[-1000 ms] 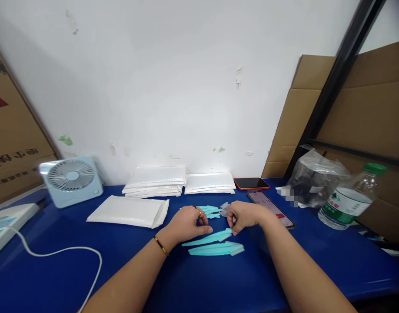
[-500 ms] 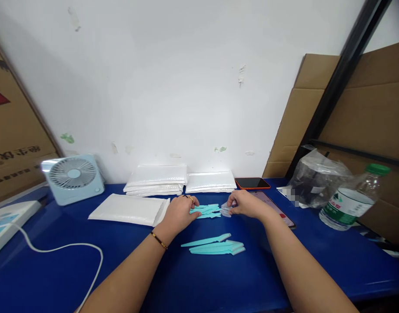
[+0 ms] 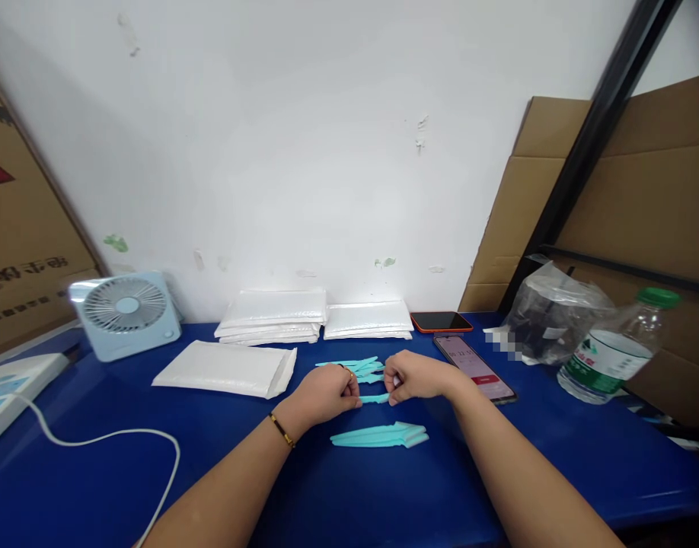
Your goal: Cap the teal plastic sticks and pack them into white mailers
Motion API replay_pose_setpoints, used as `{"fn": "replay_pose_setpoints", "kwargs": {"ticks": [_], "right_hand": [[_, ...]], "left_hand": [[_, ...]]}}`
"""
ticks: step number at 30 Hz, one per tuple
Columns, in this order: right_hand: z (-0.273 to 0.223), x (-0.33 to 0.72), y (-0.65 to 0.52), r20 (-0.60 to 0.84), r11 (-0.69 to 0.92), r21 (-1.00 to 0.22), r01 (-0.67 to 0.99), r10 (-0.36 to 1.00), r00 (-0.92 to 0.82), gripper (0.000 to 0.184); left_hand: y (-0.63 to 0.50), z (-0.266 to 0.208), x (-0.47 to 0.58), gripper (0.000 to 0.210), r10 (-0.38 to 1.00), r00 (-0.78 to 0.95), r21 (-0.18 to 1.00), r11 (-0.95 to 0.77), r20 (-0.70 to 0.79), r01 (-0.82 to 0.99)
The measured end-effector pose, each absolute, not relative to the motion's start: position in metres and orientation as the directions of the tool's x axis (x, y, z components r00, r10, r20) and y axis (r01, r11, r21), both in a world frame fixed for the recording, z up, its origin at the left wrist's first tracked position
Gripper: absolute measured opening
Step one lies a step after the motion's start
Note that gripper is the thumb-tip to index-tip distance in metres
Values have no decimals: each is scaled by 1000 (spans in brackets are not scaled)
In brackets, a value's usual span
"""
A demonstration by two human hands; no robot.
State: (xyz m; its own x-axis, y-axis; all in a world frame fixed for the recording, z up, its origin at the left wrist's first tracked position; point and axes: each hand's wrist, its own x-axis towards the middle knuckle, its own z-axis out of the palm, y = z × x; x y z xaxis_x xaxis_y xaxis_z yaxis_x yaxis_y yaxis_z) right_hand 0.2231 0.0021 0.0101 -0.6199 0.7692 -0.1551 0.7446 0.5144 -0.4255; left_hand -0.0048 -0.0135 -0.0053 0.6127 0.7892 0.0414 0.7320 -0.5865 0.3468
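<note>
One turquoise eyebrow razor [image 3: 375, 399] spans the gap between my two hands, low over the table. My left hand [image 3: 331, 394], with a ring and a bracelet, pinches its left end. At its other end, the fingers of my right hand [image 3: 410, 377] are closed, covering the tip. Behind my hands lies a loose pile of similar eyebrow razors [image 3: 355, 367], partly hidden by them. Closer to me, a small group of eyebrow razors [image 3: 378, 435] lies flat and side by side, blade ends to the right.
A white padded mailer [image 3: 224, 368] lies left of my hands; stacked mailers [image 3: 272, 308] and more mailers [image 3: 368, 318] sit by the wall. Two phones [image 3: 442, 322] [image 3: 475, 370], a bagged container [image 3: 555, 316] and a water bottle [image 3: 606, 358] stand right. A fan [image 3: 126, 313] and power strip [image 3: 18, 392] are left.
Both hands have come nearer from the far pile. The single razor that lay just above the near group is gone from there, and one is now held between my hands.
</note>
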Motion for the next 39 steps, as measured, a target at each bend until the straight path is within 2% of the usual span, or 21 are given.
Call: {"fn": "replay_pose_setpoints", "kwargs": {"ticks": [4, 7, 10, 14, 18, 22, 29, 34, 37, 39], "right_hand": [[11, 237, 10, -23, 428, -456, 780, 871, -491, 10], [10, 243, 14, 53, 354, -468, 810, 926, -374, 14], [11, 243, 13, 73, 388, -470, 793, 912, -403, 11], [17, 243, 9, 93, 422, -456, 784, 898, -430, 12], [20, 244, 7, 56, 440, -473, 763, 879, -473, 14], [22, 246, 6, -29, 470, -532, 705, 822, -569, 19], [28, 240, -2, -198, 454, -572, 683, 732, -652, 30], [27, 241, 0, -89, 446, -624, 642, 776, -625, 23], [25, 247, 7, 9, 407, -564, 718, 873, -487, 19], [22, 252, 11, 57, 371, -533, 761, 913, -405, 20]], "left_hand": [[-5, -2, -9, 11, 845, 503, 296, -534, 181, 792], [-5, 0, -10, 16, 862, 445, 338, -505, 243, 794], [-14, 2, -5, 26, 823, 552, 437, -550, 136, 712], [-27, 2, 1, 33, 687, 725, 529, -602, -37, 598], [-28, -1, 3, 28, 705, 692, 571, -507, -157, 646], [-27, -1, 4, 24, 751, 638, 568, -454, -170, 686], [-29, 0, 7, 20, 797, 600, 467, -507, -63, 724], [-15, -2, -2, 19, 817, 567, 388, -559, 105, 733], [-8, 2, -8, 18, 855, 480, 304, -519, 197, 799], [-8, 5, -10, 18, 871, 432, 307, -488, 235, 817]]}}
